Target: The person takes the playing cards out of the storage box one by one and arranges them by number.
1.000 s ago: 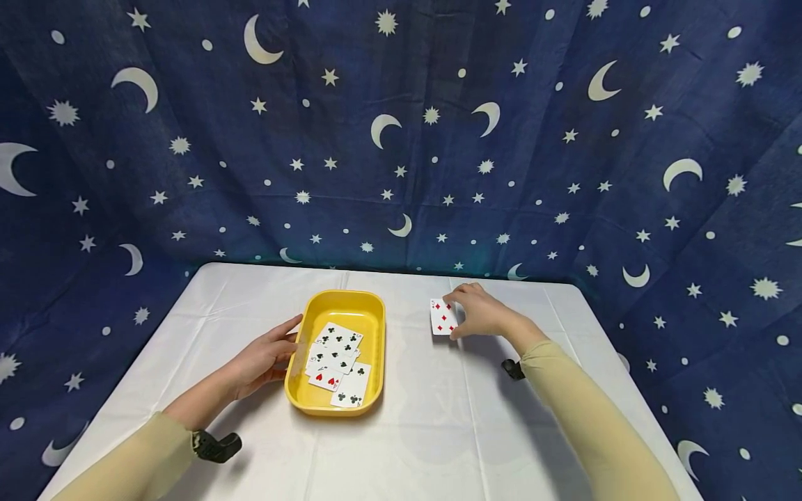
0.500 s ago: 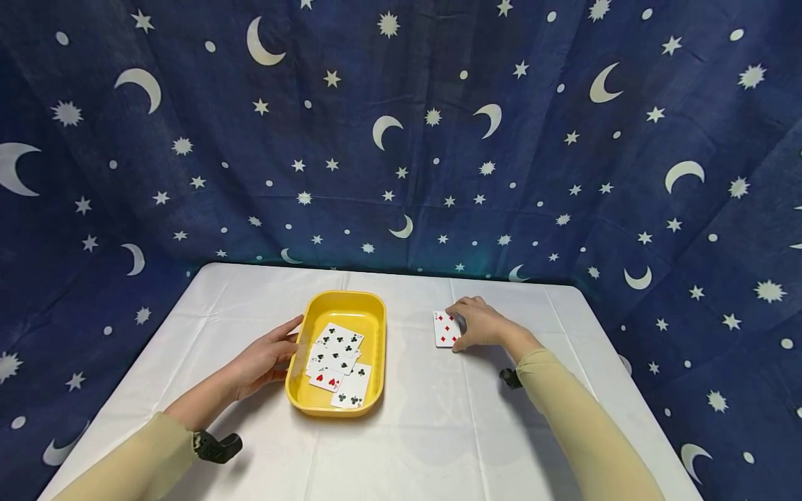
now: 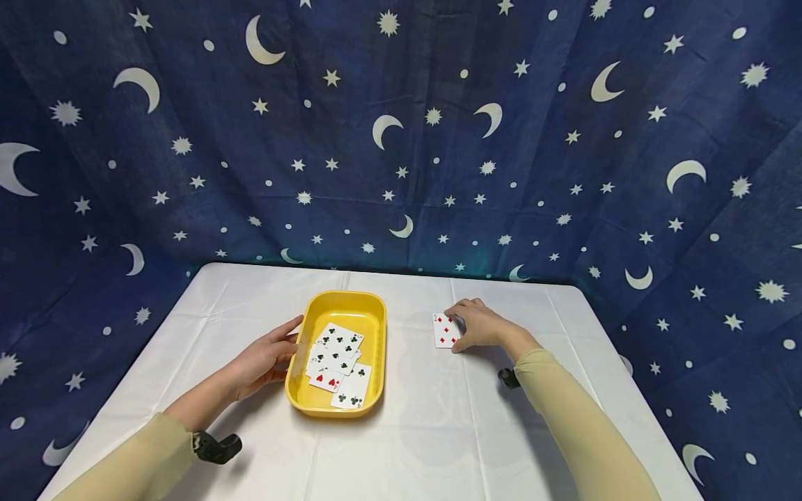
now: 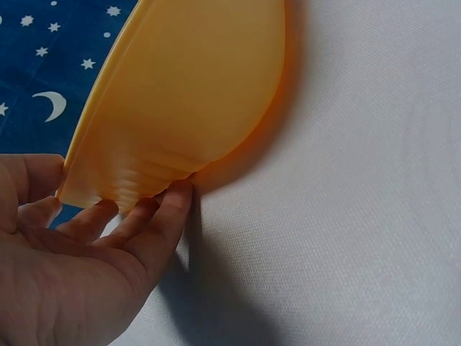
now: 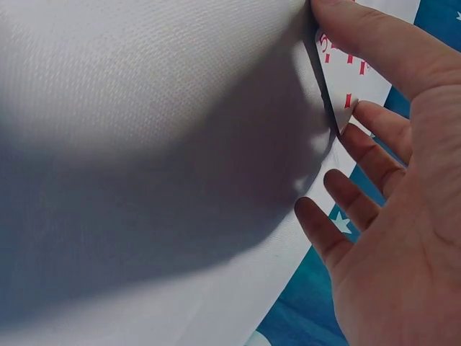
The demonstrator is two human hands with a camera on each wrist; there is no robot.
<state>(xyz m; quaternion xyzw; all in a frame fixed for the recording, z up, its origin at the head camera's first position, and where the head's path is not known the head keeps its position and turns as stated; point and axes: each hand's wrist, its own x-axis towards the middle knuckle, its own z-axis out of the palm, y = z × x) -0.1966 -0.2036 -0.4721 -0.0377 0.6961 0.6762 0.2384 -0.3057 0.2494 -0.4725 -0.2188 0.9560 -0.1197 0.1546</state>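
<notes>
A yellow tray (image 3: 373,348) sits left of centre on the white-covered table, with several face-up playing cards (image 3: 352,388) overlapping inside it. My left hand (image 3: 263,360) grips the tray's left side, thumb over the rim and the other fingers against the outer wall, as the left wrist view shows. Over to the right, my right hand (image 3: 484,325) pinches a five of diamonds (image 3: 442,334) between thumb and fingertips at its opposite edges. The card faces up, low over or on the tabletop; which of these I cannot tell. Part of it is hidden by the hand.
The white tablecloth (image 3: 407,445) covers the whole tabletop. A dark blue curtain (image 3: 351,146) with moons and stars hangs behind and beside the table. Black wrist devices are strapped at both sleeves, the left one (image 3: 216,447) close above the cloth.
My right hand has drawn the five of diamonds slightly nearer to me, then stayed almost still over the last half second. The left hand and the tray have not moved.
</notes>
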